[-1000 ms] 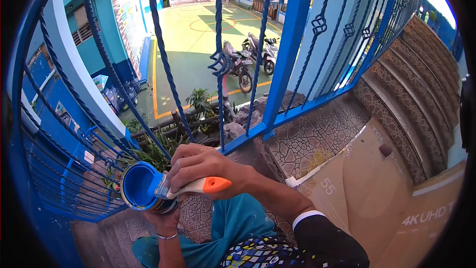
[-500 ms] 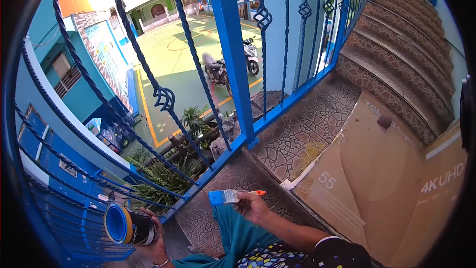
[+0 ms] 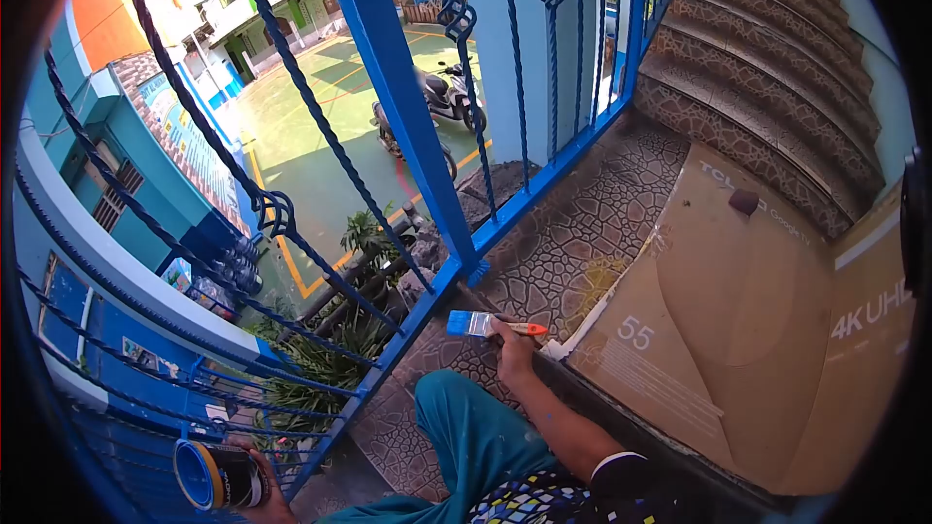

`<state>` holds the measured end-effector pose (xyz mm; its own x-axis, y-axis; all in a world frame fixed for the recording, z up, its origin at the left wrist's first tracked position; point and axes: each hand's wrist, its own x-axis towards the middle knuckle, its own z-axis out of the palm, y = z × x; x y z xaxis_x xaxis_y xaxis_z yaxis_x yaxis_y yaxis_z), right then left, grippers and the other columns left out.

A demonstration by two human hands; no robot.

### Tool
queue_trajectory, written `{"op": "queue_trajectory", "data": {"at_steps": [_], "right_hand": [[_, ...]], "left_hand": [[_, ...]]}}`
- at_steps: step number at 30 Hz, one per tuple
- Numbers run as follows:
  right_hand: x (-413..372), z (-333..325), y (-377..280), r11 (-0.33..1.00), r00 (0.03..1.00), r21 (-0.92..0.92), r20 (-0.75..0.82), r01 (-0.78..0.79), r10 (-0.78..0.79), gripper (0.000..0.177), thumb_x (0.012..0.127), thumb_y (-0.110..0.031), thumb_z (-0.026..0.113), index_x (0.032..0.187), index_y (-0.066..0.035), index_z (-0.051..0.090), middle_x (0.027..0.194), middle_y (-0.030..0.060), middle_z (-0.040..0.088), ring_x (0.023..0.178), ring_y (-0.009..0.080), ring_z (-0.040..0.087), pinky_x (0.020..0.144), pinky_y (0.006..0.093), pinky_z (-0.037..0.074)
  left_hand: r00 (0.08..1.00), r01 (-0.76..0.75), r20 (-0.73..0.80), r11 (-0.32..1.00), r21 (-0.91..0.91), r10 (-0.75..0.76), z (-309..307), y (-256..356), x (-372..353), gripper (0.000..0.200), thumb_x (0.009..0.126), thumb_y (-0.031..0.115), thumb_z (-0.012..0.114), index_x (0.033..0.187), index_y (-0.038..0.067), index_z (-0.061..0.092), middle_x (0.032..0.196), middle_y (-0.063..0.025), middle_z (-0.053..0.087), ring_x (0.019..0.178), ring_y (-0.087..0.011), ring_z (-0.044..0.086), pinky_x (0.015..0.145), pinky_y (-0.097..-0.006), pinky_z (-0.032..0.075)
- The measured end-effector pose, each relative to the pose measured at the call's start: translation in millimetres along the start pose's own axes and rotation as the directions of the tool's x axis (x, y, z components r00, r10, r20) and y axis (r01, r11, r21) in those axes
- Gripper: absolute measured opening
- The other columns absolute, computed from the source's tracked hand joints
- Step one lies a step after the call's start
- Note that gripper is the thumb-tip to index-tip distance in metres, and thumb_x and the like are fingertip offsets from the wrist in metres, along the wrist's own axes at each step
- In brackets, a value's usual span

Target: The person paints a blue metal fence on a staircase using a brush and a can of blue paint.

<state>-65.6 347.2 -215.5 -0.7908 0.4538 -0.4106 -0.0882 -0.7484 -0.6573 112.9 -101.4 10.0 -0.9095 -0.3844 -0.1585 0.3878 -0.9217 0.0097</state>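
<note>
My right hand (image 3: 513, 347) is closed around a paintbrush (image 3: 478, 323) whose bristles are coated in blue and point left; its handle end is orange. The brush is held above the patterned floor, a little below the foot of the blue railing post (image 3: 413, 126). At the lower left, my left hand (image 3: 267, 490) grips a black paint can (image 3: 243, 476) with a yellow-orange rim band. The can is tilted with its opening toward the left, and blue shows inside. Part of my left hand's fingers are hidden behind the can.
Flattened cardboard (image 3: 718, 311) covers the floor at the right, with a small dark object (image 3: 744, 201) on it. Stone-patterned stairs (image 3: 767, 68) rise at the upper right. Twisted blue bars run along the left. Beyond them are plants (image 3: 325, 378), a court and two motorcycles.
My right hand has moved right and up with the brush. My left hand and the can have shifted left and down. The view has shifted slightly.
</note>
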Motion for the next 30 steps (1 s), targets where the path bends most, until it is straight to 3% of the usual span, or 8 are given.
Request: {"op": "queue_trajectory", "data": {"at_steps": [7, 12, 15, 16, 19, 20, 26, 30], "right_hand": [[6.9, 21.3, -13.9, 0.979, 0.989, -0.155, -0.05, 0.129, -0.138, 0.027, 0.095, -0.004, 0.078, 0.122, 0.001, 0.073, 0.105, 0.0067, 0.076, 0.092, 0.0158, 0.073, 0.088, 0.0313, 0.057], [5.7, 15.9, -16.0, 0.991, 0.998, -0.12, -0.018, 0.054, -0.056, 0.024, 0.095, -0.004, 0.078, 0.118, 0.0, 0.073, 0.11, 0.01, 0.075, 0.093, 0.0179, 0.073, 0.078, 0.0336, 0.061], [7.6, 14.9, -11.8, 0.977, 0.993, -0.18, 0.006, 0.115, -0.115, 0.025, 0.094, -0.006, 0.078, 0.117, -0.001, 0.071, 0.107, 0.0087, 0.074, 0.091, 0.0178, 0.073, 0.078, 0.0331, 0.061], [7.5, 14.4, -14.7, 0.978, 0.999, -0.202, 0.034, 0.04, -0.034, 0.048, 0.092, -0.005, 0.076, 0.138, 0.003, 0.065, 0.107, 0.0071, 0.072, 0.091, 0.0168, 0.071, 0.081, 0.0316, 0.059], [10.6, 23.5, -16.1, 0.937, 0.973, -0.345, 0.232, 0.063, 0.02, 0.077, 0.09, -0.002, 0.074, 0.162, 0.004, 0.046, 0.11, 0.0064, 0.069, 0.093, 0.0147, 0.068, 0.083, 0.0292, 0.056], [12.7, 27.4, -16.9, 0.914, 0.951, -0.398, 0.305, 0.073, 0.057, 0.102, 0.088, 0.001, 0.073, 0.174, 0.002, 0.019, 0.107, 0.0041, 0.064, 0.09, 0.0129, 0.063, 0.083, 0.0279, 0.053], [16.0, 74.0, -15.6, 0.801, 0.911, -0.58, 0.396, 0.15, 0.116, 0.117, 0.086, 0.001, 0.074, 0.176, -0.001, -0.001, 0.1, 0.0017, 0.058, 0.083, 0.0127, 0.058, 0.081, 0.0288, 0.053], [25.3, 82.6, -0.1, 0.824, 0.915, -0.541, 0.397, 0.167, 0.075, 0.119, 0.084, 0.0, 0.076, 0.176, -0.002, 0.0, 0.102, 0.0036, 0.061, 0.086, 0.0134, 0.063, 0.082, 0.0281, 0.054]], "left_hand": [[0.998, -0.062, -0.01, 0.997, 0.042, 0.062, -19.5, 26.8, -5.6, 0.083, 0.093, 0.024, 0.076, 0.164, 0.003, 0.038, 0.163, -0.0218, 0.046, 0.155, -0.0401, 0.043, 0.128, -0.0626, 0.037], [0.993, -0.083, 0.093, 0.996, 0.041, 0.078, -33.0, 35.8, -8.6, 0.08, 0.096, 0.024, 0.074, 0.163, 0.0, 0.038, 0.163, -0.024, 0.045, 0.156, -0.0405, 0.039, 0.13, -0.0627, 0.034], [0.99, -0.084, 0.117, 0.995, 0.045, 0.078, -33.1, 35.1, -10.5, 0.081, 0.095, 0.025, 0.075, 0.162, -0.001, 0.038, 0.163, -0.0243, 0.045, 0.155, -0.0408, 0.041, 0.13, -0.0624, 0.034], [0.989, -0.11, 0.108, 0.992, 0.067, 0.102, -35.2, 38.1, -9.9, 0.082, 0.095, 0.025, 0.075, 0.163, 0.0, 0.038, 0.163, -0.0244, 0.045, 0.156, -0.0417, 0.04, 0.129, -0.0629, 0.035], [0.99, -0.135, 0.051, 0.99, 0.04, 0.133, -29.9, 34.9, -11.1, 0.081, 0.096, 0.027, 0.073, 0.164, 0.001, 0.038, 0.165, -0.0253, 0.044, 0.156, -0.0426, 0.039, 0.129, -0.0634, 0.034], [0.988, -0.155, 0.032, 0.987, 0.038, 0.154, -29.1, 34.2, -10.2, 0.08, 0.097, 0.028, 0.072, 0.164, 0.001, 0.038, 0.165, -0.0256, 0.044, 0.157, -0.0427, 0.039, 0.129, -0.0636, 0.034], [0.983, -0.165, 0.091, 0.984, 0.061, 0.159, -41.2, 42.5, -5.7, 0.085, 0.096, 0.023, 0.073, 0.166, -0.003, 0.032, 0.164, -0.0268, 0.043, 0.156, -0.0446, 0.038, 0.13, -0.0655, 0.032], [0.984, -0.17, 0.054, 0.985, 0.027, 0.168, -33.7, 35.7, -11.3, 0.086, 0.095, 0.023, 0.074, 0.166, -0.002, 0.032, 0.165, -0.0267, 0.042, 0.156, -0.0447, 0.038, 0.13, -0.0656, 0.032]]}}
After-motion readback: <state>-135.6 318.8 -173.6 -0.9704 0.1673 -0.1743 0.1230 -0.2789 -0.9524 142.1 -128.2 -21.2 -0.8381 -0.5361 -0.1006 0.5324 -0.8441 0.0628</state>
